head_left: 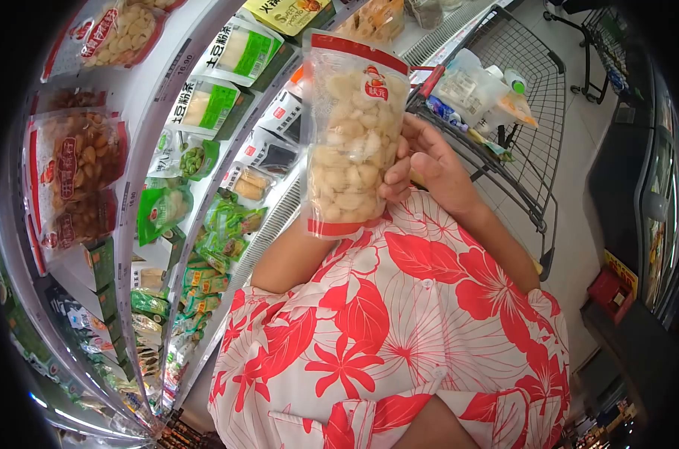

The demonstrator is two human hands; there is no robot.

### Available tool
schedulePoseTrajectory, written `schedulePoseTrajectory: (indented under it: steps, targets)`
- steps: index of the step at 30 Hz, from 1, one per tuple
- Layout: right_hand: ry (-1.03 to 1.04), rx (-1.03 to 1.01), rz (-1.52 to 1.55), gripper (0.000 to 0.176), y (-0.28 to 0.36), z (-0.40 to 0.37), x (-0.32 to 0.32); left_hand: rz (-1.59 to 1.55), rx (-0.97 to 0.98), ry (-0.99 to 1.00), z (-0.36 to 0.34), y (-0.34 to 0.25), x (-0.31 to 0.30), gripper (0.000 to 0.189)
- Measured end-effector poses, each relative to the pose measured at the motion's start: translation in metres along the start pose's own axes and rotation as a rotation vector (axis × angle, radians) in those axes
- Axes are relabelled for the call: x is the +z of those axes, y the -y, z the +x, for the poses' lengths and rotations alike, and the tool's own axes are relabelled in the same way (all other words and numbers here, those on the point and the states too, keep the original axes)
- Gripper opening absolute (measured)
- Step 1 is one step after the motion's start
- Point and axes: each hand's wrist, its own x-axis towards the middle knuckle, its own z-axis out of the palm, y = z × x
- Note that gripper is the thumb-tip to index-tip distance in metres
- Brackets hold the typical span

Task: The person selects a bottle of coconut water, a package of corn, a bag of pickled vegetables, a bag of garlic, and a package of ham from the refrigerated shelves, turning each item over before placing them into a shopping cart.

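Note:
A clear plastic bag of nuts, pale and cashew-like, stands upright in front of my chest. Red bands cross its top and bottom, and a red label with white characters sits near the upper right. My right hand grips the bag's right edge, its fingers curled in against the plastic. My left forearm rises behind the lower left of the bag. The bag hides my left hand, so its fingers and grip do not show.
Shelves of packaged food curve along the left, with a bag of brown nuts, green-and-white noodle packs and price strips. A wire shopping cart holding groceries stands at the upper right. A dark display case lines the far right.

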Motion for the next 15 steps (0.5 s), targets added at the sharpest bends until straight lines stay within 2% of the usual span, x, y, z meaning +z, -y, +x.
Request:
schedulePoseTrajectory:
  steps: [1, 3, 4, 5, 6, 7, 8, 9, 10, 11, 13, 15]
  targets:
    - [0.037, 0.011, -0.010, 0.055, -0.001, 0.005, -0.009, 0.013, 0.037, 0.007, 0.000, 0.002, 0.002, 0.058]
    - [0.205, 0.322, 0.246, 0.055, 0.003, 0.017, -0.027, 0.553, -0.081, -0.342, 0.005, 0.006, 0.004, 0.057]
    - [0.048, 0.308, 0.231, 0.057, -0.002, 0.017, -0.022, 0.567, -0.040, -0.340, 0.011, 0.002, -0.009, 0.057]
    - [0.077, 0.319, 0.216, 0.057, -0.002, 0.021, -0.012, 0.291, -0.194, -0.103, 0.017, -0.004, -0.031, 0.061]
    - [-0.116, 0.254, 0.222, 0.057, -0.004, 0.028, 0.001, 0.019, -0.345, 0.141, 0.020, -0.011, -0.041, 0.065]
    - [-0.309, 0.183, 0.227, 0.057, -0.003, 0.037, 0.009, 0.035, -0.315, 0.149, 0.015, -0.016, -0.033, 0.065]
    - [-0.286, 0.192, 0.215, 0.057, -0.001, 0.044, 0.011, -0.100, -0.128, 0.073, 0.006, -0.016, -0.019, 0.070]
    - [-0.247, 0.114, 0.200, 0.053, 0.001, 0.050, 0.011, -0.237, 0.054, 0.000, -0.002, -0.015, -0.006, 0.077]
    - [-0.213, 0.035, 0.188, 0.049, 0.003, 0.055, 0.008, 0.126, 0.155, -0.166, -0.009, -0.017, 0.005, 0.090]
    - [-0.184, -0.042, 0.178, 0.046, 0.004, 0.058, 0.006, 0.126, 0.166, -0.166, -0.016, -0.021, 0.004, 0.090]
    - [-0.118, -0.027, 0.212, 0.042, 0.011, 0.061, 0.011, 0.235, 0.173, -0.044, -0.029, -0.026, -0.002, 0.090]
    - [-0.114, -0.092, 0.025, 0.040, 0.016, 0.063, 0.022, 0.302, 0.189, -0.005, -0.044, -0.030, -0.003, 0.087]
